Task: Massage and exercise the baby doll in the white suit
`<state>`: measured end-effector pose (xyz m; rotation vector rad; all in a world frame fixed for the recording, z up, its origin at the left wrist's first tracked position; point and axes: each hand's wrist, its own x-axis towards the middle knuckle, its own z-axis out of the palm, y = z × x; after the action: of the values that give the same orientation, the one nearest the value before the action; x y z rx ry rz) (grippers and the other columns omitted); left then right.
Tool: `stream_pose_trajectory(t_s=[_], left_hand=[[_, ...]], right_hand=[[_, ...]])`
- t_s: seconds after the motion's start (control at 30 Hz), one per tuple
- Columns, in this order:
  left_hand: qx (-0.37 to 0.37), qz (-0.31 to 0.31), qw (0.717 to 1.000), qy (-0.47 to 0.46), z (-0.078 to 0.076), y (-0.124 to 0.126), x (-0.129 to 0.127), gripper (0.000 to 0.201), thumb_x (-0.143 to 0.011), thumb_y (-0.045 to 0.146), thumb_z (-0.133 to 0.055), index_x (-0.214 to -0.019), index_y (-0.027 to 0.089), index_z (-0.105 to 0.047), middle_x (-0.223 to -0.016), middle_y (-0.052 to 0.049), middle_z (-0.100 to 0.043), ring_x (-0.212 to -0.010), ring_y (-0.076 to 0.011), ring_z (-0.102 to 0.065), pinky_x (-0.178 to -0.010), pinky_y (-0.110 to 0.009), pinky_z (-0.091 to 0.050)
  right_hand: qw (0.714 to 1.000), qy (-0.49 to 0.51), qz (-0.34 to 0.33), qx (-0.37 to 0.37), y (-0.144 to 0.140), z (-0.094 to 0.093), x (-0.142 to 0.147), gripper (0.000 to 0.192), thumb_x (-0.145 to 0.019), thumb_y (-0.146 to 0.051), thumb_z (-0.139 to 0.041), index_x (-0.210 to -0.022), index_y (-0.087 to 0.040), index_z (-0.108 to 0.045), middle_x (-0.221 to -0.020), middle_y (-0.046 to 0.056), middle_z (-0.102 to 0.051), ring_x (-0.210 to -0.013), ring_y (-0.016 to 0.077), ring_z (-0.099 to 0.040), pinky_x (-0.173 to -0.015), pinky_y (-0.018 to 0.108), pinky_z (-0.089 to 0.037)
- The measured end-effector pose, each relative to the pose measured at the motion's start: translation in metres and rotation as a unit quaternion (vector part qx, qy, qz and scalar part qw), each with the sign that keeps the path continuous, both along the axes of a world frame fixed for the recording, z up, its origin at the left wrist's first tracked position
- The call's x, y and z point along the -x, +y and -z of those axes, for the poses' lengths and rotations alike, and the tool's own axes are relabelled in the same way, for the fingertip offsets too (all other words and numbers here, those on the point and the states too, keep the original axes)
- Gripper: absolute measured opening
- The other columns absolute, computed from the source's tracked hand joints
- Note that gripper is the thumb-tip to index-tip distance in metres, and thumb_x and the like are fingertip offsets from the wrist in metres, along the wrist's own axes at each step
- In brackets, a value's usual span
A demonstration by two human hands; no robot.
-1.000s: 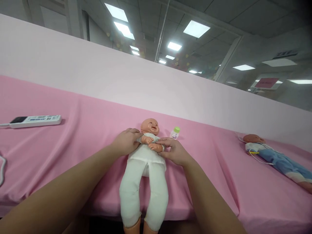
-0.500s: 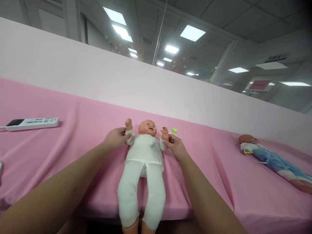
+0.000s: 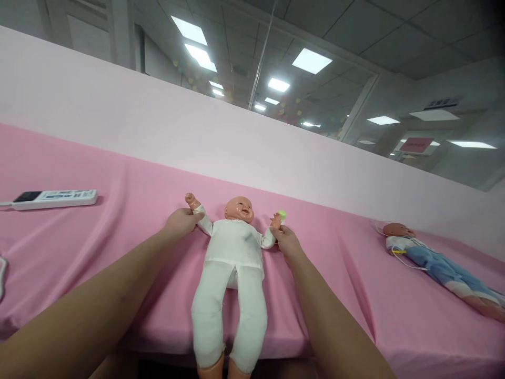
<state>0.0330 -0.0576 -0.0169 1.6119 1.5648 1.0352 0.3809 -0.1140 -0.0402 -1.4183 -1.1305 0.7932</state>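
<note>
A baby doll (image 3: pixel 234 247) in a white top and trousers lies on its back, its head toward the wall and its feet at the near edge. My left hand (image 3: pixel 182 221) is closed around the doll's forearm on the left, near the wrist. On the other side my right hand (image 3: pixel 286 241) grips the doll's other forearm at the wrist. Both doll arms are spread outward from the body. Just behind the doll's hand on the right sits a small light green object (image 3: pixel 281 214), partly hidden.
Pink cloth (image 3: pixel 158 295) with folds covers the table. A white handheld device (image 3: pixel 57 198) with a dark screen lies at the left, a white cord-like piece (image 3: pixel 2 276) below it. A second doll in blue clothes (image 3: pixel 437 263) lies far right. A pale wall (image 3: pixel 197 142) borders the back.
My hands have drawn the doll's two arms outward and apart, the left one farther. The doll's body stays in place. The camera view has shifted slightly.
</note>
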Motion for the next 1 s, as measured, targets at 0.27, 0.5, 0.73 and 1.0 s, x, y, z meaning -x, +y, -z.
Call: stream_pose_trajectory(t_s=[0.27, 0.5, 0.73, 1.0], left_hand=[[-0.083, 0.078, 0.988, 0.107, -0.01, -0.025, -0.021, 0.029, -0.076, 0.051, -0.059, -0.083, 0.024, -0.067, -0.08, -0.002, -0.07, -0.073, -0.0231, -0.067, -0.059, -0.029, -0.044], [-0.204, 0.158, 0.923, 0.286, -0.015, -0.04, -0.045, 0.035, -0.082, 0.038, -0.053, -0.111, 0.034, -0.073, -0.095, -0.005, -0.07, -0.102, -0.0284, -0.063, -0.078, -0.034, -0.046], [-0.176, 0.148, 0.938, 0.261, -0.008, -0.036, -0.045, 0.038, -0.081, 0.035, -0.053, -0.116, 0.035, -0.069, -0.103, -0.006, -0.068, -0.107, -0.0268, -0.061, -0.082, -0.034, -0.046], [-0.083, 0.084, 0.983, 0.139, -0.005, -0.022, -0.032, 0.035, -0.081, 0.052, -0.053, -0.097, 0.024, -0.066, -0.089, -0.004, -0.07, -0.082, -0.0243, -0.066, -0.065, -0.03, -0.044]], right_hand=[[0.979, -0.062, -0.178, -0.078, -0.024, -0.026, 0.031, 0.041, -0.073, -0.039, -0.076, -0.111, -0.023, -0.071, -0.103, 0.005, -0.072, -0.092, 0.0233, -0.064, -0.081, 0.035, -0.052], [0.933, -0.115, -0.333, -0.071, -0.039, -0.044, 0.041, 0.042, -0.076, -0.026, -0.073, -0.118, -0.03, -0.071, -0.125, 0.002, -0.066, -0.118, 0.0267, -0.059, -0.098, 0.039, -0.047], [0.949, -0.129, -0.283, -0.056, -0.037, -0.038, 0.041, 0.04, -0.075, -0.028, -0.073, -0.115, -0.029, -0.072, -0.121, 0.002, -0.068, -0.109, 0.0254, -0.062, -0.091, 0.037, -0.05], [0.982, -0.05, -0.175, -0.047, -0.019, -0.02, 0.023, 0.038, -0.074, -0.044, -0.075, -0.102, -0.019, -0.072, -0.1, 0.005, -0.072, -0.086, 0.0211, -0.064, -0.075, 0.032, -0.05]])
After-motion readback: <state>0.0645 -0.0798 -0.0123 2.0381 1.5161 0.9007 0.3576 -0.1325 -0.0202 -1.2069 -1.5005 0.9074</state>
